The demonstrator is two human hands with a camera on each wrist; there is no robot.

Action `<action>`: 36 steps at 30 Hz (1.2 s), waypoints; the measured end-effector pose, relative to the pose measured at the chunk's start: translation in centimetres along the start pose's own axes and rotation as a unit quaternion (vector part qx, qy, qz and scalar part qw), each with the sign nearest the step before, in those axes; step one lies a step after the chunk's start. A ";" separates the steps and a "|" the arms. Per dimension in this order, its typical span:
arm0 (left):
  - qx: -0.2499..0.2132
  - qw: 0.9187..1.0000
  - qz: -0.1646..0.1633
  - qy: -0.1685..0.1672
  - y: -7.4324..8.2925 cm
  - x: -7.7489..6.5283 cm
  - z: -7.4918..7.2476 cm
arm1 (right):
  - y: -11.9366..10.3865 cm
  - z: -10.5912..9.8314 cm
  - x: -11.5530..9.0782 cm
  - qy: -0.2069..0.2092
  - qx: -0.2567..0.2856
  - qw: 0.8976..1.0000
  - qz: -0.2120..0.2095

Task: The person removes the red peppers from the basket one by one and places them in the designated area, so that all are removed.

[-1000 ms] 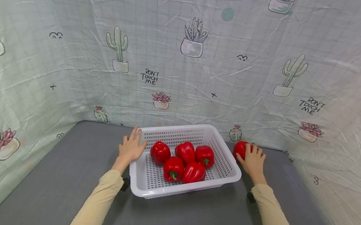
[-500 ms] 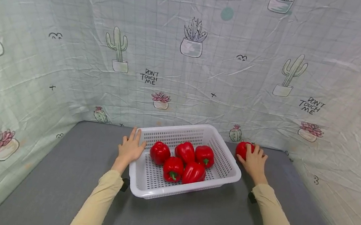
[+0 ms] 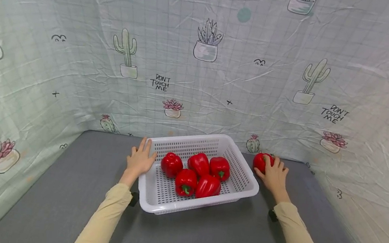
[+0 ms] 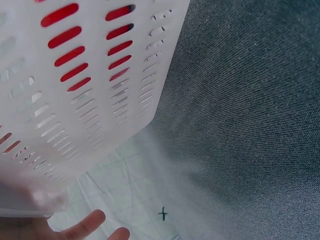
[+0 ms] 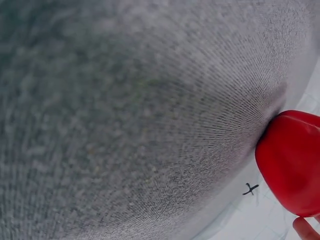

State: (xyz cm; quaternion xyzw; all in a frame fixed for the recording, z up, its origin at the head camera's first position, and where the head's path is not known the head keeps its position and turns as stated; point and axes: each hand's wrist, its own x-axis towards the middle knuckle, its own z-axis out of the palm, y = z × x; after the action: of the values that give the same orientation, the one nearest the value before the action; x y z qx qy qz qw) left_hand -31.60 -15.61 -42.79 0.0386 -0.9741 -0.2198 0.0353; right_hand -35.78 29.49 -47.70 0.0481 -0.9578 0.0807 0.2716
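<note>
A white plastic basket (image 3: 152, 207) stands at an angle on the grey table, with several red bell peppers (image 3: 186, 182) inside. My left hand (image 3: 139, 161) rests on the basket's left rim, its fingers fairly straight and spread. From the left wrist, the perforated basket wall (image 4: 100, 120) and a few fingers below it are visible. To the right of the basket my right hand (image 3: 274, 178) grips another red bell pepper (image 3: 259, 162), thumb on its near side. That pepper (image 5: 292, 162) looks low against the cloth in the right wrist view, where only fingertips show.
A grey cloth-covered table (image 3: 200, 238) spreads around the basket. Behind and at both sides hangs a pale sheet (image 3: 200, 81) printed with cacti, meeting the table's back edge close to the pepper outside the basket.
My right hand and its pepper have shifted slightly to the right, away from the basket. The pepper has turned a little. My left hand and the basket look unmoved.
</note>
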 end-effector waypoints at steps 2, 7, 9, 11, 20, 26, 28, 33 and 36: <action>0.000 1.000 0.000 0.001 0.0 0.0 0.0 | -0.1 0.0 0.0 0.004 -0.001 1.000 -0.002; 0.002 1.000 0.000 0.003 -0.1 0.1 0.2 | -0.6 -0.6 -0.1 0.008 0.001 1.000 0.010; 0.002 1.000 -0.001 0.004 -0.1 0.1 0.2 | -1.0 -1.2 -0.1 0.007 0.002 1.000 0.018; 0.002 1.000 0.000 0.005 -0.1 0.1 0.2 | -1.6 -1.9 -0.1 0.004 0.003 1.000 0.025; 0.001 1.000 0.002 0.002 -0.2 0.2 0.2 | -4.5 -5.9 -0.7 -0.003 0.089 0.996 0.025; 0.002 1.000 0.002 0.001 -0.2 0.0 0.1 | -6.6 -8.4 -1.9 0.025 0.157 0.987 -0.018; 0.001 1.000 0.003 0.002 -0.2 0.0 0.1 | -7.2 -9.0 -2.4 0.039 0.161 0.985 -0.047; -0.001 1.000 0.004 -0.002 -0.2 0.0 0.0 | -8.4 -10.1 -3.2 0.056 0.160 0.981 -0.097; 0.000 1.000 0.004 -0.005 -0.2 0.0 0.0 | -9.0 -10.5 -3.4 0.063 0.160 0.977 -0.122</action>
State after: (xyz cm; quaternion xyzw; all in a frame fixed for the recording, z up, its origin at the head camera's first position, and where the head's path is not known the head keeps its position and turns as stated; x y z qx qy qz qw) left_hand -31.57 -15.76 -42.84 0.0335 -0.9744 -0.2202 0.0318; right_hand -26.24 22.71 -39.53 0.2023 -0.9002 0.2025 0.3282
